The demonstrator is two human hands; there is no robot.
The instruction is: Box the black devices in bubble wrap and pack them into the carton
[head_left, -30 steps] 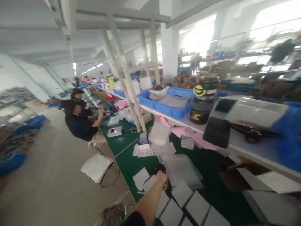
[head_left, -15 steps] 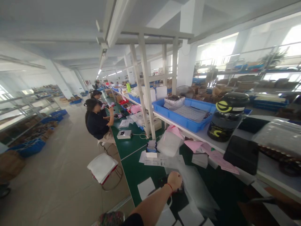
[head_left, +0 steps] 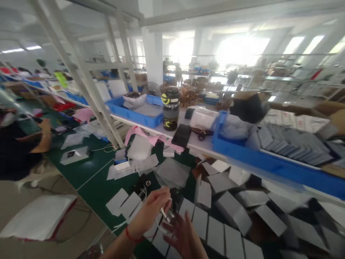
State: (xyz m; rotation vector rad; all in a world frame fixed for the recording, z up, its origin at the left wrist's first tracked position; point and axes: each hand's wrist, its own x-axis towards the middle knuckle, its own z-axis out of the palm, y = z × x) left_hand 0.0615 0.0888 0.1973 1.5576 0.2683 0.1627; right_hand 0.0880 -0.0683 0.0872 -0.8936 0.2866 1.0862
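My left hand (head_left: 155, 202), with a red cord at the wrist, is closed in a pinch over the bench. Its fingers grip a small shiny metal piece (head_left: 167, 215), blurred, which seems joined to a thin white cable (head_left: 159, 227). Just below it, my right hand (head_left: 180, 230) has its fingers spread, palm turned toward the metal piece. Whether the right fingers touch it, I cannot tell. Behind the hands is a dark rounded object (head_left: 176, 198) of unclear kind. Beyond my left wrist lies a black device (head_left: 141, 183) with a cable.
Rows of white boxes (head_left: 215, 230) cover the bench on the right. Clear plastic bags (head_left: 172, 172) lie ahead. A shelf holds a blue tray (head_left: 153, 121), a dark jar (head_left: 170, 111) and a long blue bin (head_left: 285, 171). At left sit a co-worker (head_left: 18, 144) and a covered stool (head_left: 37, 216).
The view has swung to the right. My left hand, earlier at a dark item on the bench, now holds the small metal piece, and my right hand has come into view.
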